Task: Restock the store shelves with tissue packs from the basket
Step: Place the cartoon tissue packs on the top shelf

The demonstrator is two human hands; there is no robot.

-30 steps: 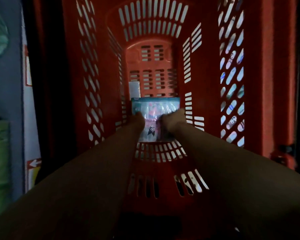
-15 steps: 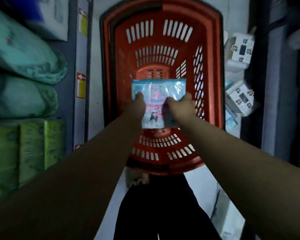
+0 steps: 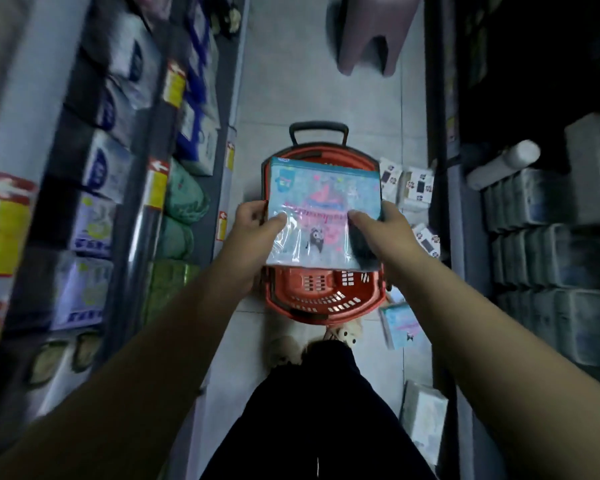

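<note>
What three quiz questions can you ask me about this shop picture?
1. True or false: the pack lies inside the basket.
2. Which hands hold the pack? A: left only. B: right only. C: both.
3. Fill in: the basket's colour is ___.
Key: 1 false, it is held above the basket. 2 C, the left hand and right hand grip it. 3 red.

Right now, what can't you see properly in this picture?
Head view:
1. Inside of the red plastic basket: mostly covered by the light blue plastic tissue pack.
2. Fingertips of the left hand and right hand: under the pack.
3. Print on the white-and-blue shelf boxes: motion blur.
4. Pink plastic stool: cut by top edge.
</note>
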